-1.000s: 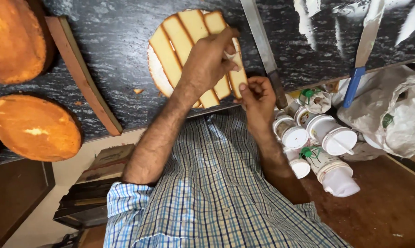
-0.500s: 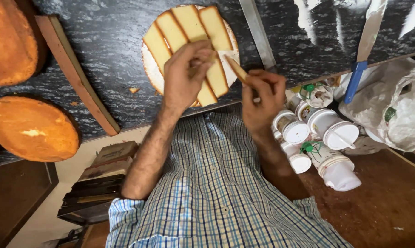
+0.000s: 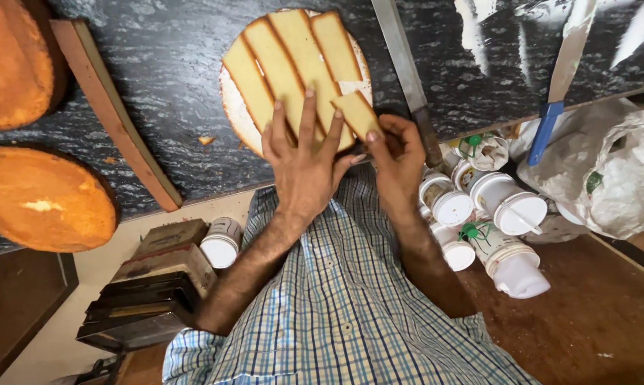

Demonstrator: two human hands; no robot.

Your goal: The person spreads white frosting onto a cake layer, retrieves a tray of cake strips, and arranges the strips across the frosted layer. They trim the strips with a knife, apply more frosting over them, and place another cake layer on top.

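Cake strips (image 3: 286, 60) lie side by side on a round white board (image 3: 235, 114) set on the dark marbled desk (image 3: 158, 64). Left hand (image 3: 304, 160) rests flat on the strips with fingers spread wide, holding nothing and pressing the pieces down. Right hand (image 3: 400, 146) pinches a short cake piece (image 3: 356, 114) between thumb and fingertips at the near right edge of the board, just beside the last strip.

Change from half a second ago: the short piece was then held tilted and clear of the board; it now sits low against the row, touching or nearly touching the board surface. The left hand has shifted toward the near edge and flattened. Judgement: the layer of strips is close to filling the board, with a bare white patch remaining to the right.

A long knife blade (image 3: 407, 78) lies on the desk just right of the board. A blue-handled spatula (image 3: 561, 78) lies further right. Two round sponge cakes (image 3: 40, 199) sit at the left, with a wooden strip (image 3: 115, 114) between them and the board. White lidded tubs (image 3: 504, 214) stand below the desk edge.
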